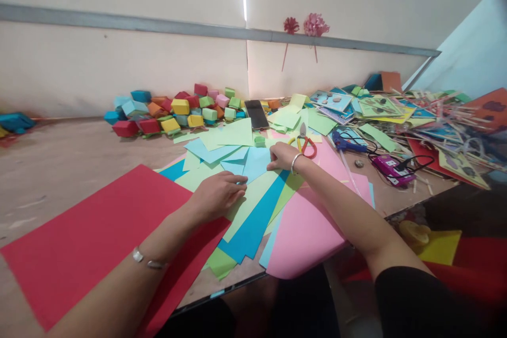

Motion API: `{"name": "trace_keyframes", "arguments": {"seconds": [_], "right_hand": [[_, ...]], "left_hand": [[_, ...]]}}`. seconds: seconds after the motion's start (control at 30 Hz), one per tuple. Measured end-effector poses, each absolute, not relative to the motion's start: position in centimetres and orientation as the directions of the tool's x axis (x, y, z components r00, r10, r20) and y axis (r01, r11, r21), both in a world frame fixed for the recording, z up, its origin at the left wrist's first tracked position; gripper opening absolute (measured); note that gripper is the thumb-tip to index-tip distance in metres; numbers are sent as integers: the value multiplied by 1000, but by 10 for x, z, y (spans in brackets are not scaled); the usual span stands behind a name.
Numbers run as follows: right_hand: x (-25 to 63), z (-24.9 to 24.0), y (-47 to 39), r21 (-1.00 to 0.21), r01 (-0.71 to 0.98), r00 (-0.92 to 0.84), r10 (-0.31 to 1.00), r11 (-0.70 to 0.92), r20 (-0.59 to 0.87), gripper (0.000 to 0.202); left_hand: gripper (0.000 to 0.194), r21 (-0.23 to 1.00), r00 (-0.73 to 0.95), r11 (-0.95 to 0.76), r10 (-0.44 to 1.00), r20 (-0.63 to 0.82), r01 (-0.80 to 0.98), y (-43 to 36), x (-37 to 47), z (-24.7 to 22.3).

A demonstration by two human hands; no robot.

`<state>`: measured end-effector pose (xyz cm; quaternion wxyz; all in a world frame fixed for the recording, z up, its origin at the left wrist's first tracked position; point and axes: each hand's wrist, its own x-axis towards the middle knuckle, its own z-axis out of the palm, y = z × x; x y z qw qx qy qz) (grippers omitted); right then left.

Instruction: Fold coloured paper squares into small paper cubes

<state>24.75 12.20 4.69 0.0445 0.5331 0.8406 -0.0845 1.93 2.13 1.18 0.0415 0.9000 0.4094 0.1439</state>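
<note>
My left hand (219, 195) is over the piled paper, palm down, its fingers loosely bent and a little apart, with nothing visible in them. Beneath its wrist lies a large red paper sheet (106, 232). My right hand (283, 156) is closed, with curled fingers resting at the edge of a light blue paper piece (257, 162); what its fingertips hold, if anything, is hidden. Just behind that hand are scissors (304, 145) with red and yellow handles. Dark blue strips (257, 224) and a large pink sheet (304, 232) spread toward the table's front edge.
Folded paper blocks (170, 111) in several colours are heaped along the wall. A phone (256, 114) lies behind the paper. To the right are a blue glue gun (348, 141), a purple power adapter (392, 170) and piled cards (380, 107) with sticks. Paper flowers (316, 25) hang at the rail.
</note>
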Motion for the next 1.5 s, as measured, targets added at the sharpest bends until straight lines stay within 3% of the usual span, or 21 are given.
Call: {"name": "trace_keyframes", "arguments": {"seconds": [0.17,0.37,0.63,0.7,0.83,0.97,1.03,1.13,1.23,1.37,1.5], "right_hand": [[247,46,121,-90,915,-403,904,393,-145,38],[250,44,118,-172,897,-424,903,407,-74,86],[252,37,122,-189,849,-507,862,493,-29,98],[254,36,123,-215,816,-550,835,536,-5,87],[258,37,125,-324,687,-663,743,650,85,46],[258,32,126,-373,483,-793,577,792,198,50],[255,27,126,-299,407,-826,487,863,283,41],[249,23,125,-73,348,-845,346,935,407,18],[244,23,120,99,315,-853,237,944,465,21],[239,24,111,128,203,-909,139,971,392,18],[234,20,106,-7,176,-955,173,984,240,12]], "left_hand": [[36,217,614,-649,761,209,730,19,18,15],[37,176,607,-630,776,172,756,16,21,18],[29,184,622,-656,753,215,731,14,20,17],[28,156,623,-664,744,243,731,15,21,14],[31,84,579,-615,773,260,784,18,20,9],[26,53,511,-534,830,225,844,21,14,11],[27,47,467,-486,858,213,873,22,11,13],[26,31,394,-408,897,200,913,23,9,16],[25,27,351,-362,918,188,932,24,10,15],[23,89,324,-346,925,201,934,20,12,15],[25,140,352,-377,920,174,916,13,17,18]]}}
